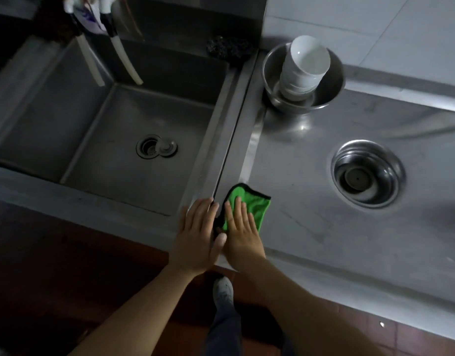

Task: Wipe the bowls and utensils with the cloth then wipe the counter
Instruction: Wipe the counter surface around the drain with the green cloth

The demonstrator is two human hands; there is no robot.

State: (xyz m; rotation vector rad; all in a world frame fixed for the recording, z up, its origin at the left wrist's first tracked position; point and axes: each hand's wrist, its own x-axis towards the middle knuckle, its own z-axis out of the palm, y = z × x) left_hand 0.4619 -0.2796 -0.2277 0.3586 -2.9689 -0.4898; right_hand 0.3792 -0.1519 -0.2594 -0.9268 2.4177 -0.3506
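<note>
A green cloth [257, 205] with a dark edge lies flat on the steel counter [311, 227] near its front edge. My right hand [240, 231] presses on the cloth with straight fingers. My left hand [196, 235] rests flat on the counter rim just left of the cloth, its thumb touching my right hand. At the back, a stack of white bowls [304, 66] leans inside a steel bowl [334, 91]. No utensils are in view.
A deep steel sink [113, 129] with a drain fills the left. Two white hoses [123, 60] hang into it. A dark scrubber [229, 47] sits on the sink's back corner. A round recessed opening [367, 173] is set in the counter at the right.
</note>
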